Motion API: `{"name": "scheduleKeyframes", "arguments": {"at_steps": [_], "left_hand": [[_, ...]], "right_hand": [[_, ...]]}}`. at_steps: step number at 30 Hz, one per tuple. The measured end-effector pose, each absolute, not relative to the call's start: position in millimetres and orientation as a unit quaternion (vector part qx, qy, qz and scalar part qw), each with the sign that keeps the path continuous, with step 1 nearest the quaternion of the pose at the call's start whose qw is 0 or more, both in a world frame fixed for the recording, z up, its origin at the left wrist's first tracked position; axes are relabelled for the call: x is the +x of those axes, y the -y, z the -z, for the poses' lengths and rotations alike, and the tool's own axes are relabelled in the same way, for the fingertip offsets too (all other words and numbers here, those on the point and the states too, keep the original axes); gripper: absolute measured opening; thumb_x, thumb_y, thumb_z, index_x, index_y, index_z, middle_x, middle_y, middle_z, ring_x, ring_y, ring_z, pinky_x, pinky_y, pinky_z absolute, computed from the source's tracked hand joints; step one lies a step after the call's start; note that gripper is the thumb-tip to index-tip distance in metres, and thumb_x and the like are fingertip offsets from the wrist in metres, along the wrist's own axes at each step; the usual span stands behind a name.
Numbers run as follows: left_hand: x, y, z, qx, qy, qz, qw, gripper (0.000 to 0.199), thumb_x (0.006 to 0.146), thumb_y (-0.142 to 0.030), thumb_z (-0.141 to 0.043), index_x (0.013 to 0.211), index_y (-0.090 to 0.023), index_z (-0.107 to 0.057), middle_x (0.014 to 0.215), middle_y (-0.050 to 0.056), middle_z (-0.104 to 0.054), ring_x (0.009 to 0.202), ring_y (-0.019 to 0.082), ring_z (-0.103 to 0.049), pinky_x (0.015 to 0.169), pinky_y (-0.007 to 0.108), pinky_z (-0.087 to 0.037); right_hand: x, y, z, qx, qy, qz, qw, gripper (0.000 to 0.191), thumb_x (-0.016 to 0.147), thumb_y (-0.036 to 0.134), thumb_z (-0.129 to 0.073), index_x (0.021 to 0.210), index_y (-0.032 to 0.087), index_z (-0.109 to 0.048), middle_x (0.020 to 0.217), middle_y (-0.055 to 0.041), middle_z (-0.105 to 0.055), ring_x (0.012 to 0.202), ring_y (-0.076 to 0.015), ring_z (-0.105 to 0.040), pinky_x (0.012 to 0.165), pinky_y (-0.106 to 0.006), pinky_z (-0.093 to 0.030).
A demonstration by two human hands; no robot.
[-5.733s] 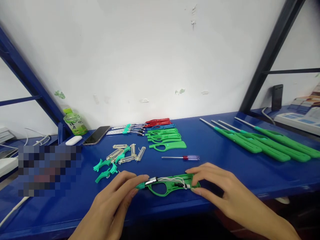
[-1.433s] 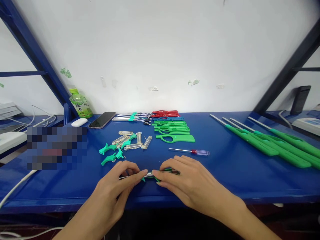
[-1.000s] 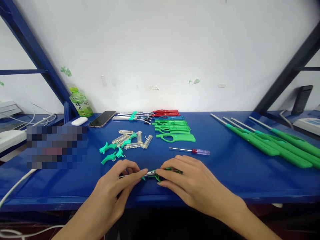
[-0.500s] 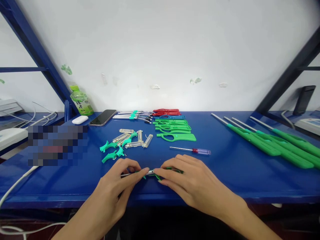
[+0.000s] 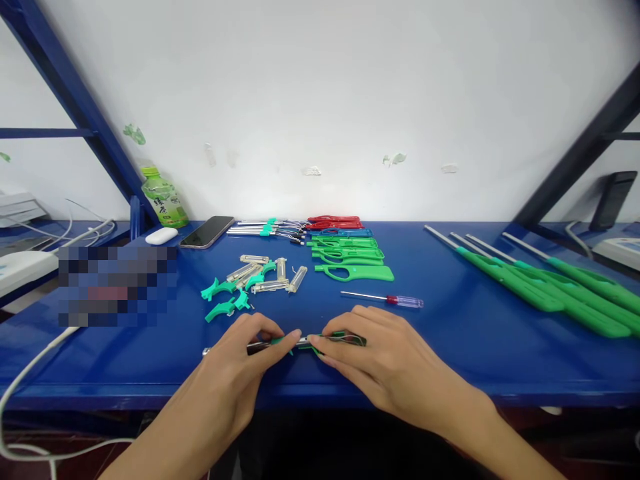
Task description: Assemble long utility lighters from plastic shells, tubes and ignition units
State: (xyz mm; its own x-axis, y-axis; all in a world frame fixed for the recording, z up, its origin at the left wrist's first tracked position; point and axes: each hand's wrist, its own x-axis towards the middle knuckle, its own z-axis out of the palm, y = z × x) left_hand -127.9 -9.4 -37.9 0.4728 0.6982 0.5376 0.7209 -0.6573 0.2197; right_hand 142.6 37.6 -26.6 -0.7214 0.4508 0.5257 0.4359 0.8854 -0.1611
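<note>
Near the table's front edge, my left hand [image 5: 245,367] pinches a thin metal tube [image 5: 303,341], whose far end shows beyond the knuckles at the left. My right hand [image 5: 375,353] is closed on a green lighter handle shell [image 5: 357,339] that joins the tube between my fingertips. A bit of teal plastic shows by my left fingers; much of the shell's inside is hidden. Beyond my hands lie teal triggers [image 5: 220,309], clear fuel tanks [image 5: 271,287], a screwdriver [image 5: 400,301] and a green half shell [image 5: 360,273].
Metal tubes with wires [image 5: 260,231] and red shells [image 5: 335,222] lie at the back. Assembled green lighters [image 5: 565,287] are on the right. A phone [image 5: 207,233], a white case [image 5: 161,236] and a green bottle [image 5: 165,200] stand or lie at the back left.
The tube's left end now shows beyond my left hand, and more teal plastic is visible beside my left fingers. Both hands keep nearly the same place.
</note>
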Motion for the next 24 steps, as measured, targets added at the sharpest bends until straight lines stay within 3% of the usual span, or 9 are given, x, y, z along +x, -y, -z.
{"name": "scheduleKeyframes", "arguments": {"at_steps": [6,16,24], "left_hand": [[-125,13,36,-0.850,0.445,0.280,0.007,0.062,0.101,-0.002,-0.036,0.148,-0.035,-0.062,0.116,0.006,-0.064,0.094,0.014,-0.068,0.079,0.023,-0.057],[-124,8,28,-0.864,0.409,0.288,0.049,0.060,0.098,0.000,-0.038,0.138,-0.033,-0.068,0.114,0.004,-0.065,0.093,0.013,-0.067,0.081,0.022,-0.056],[-131,10,26,-0.873,0.422,0.241,-0.041,0.069,0.101,0.000,-0.033,0.154,-0.040,-0.052,0.117,0.003,-0.056,0.095,0.010,-0.065,0.083,0.020,-0.055]], "right_hand": [[144,-37,27,-0.234,0.928,-0.016,0.290,0.022,0.110,0.026,-0.056,0.124,0.024,-0.073,0.112,-0.0042,-0.072,0.094,-0.0153,-0.066,0.082,-0.032,-0.052],[142,-37,26,-0.232,0.930,-0.017,0.284,0.021,0.109,0.026,-0.057,0.123,0.024,-0.072,0.114,-0.0027,-0.072,0.090,-0.0151,-0.063,0.080,-0.032,-0.050],[143,-36,25,-0.236,0.932,-0.024,0.274,0.021,0.110,0.027,-0.056,0.124,0.025,-0.071,0.115,-0.0027,-0.071,0.092,-0.0152,-0.063,0.081,-0.032,-0.050]]}}
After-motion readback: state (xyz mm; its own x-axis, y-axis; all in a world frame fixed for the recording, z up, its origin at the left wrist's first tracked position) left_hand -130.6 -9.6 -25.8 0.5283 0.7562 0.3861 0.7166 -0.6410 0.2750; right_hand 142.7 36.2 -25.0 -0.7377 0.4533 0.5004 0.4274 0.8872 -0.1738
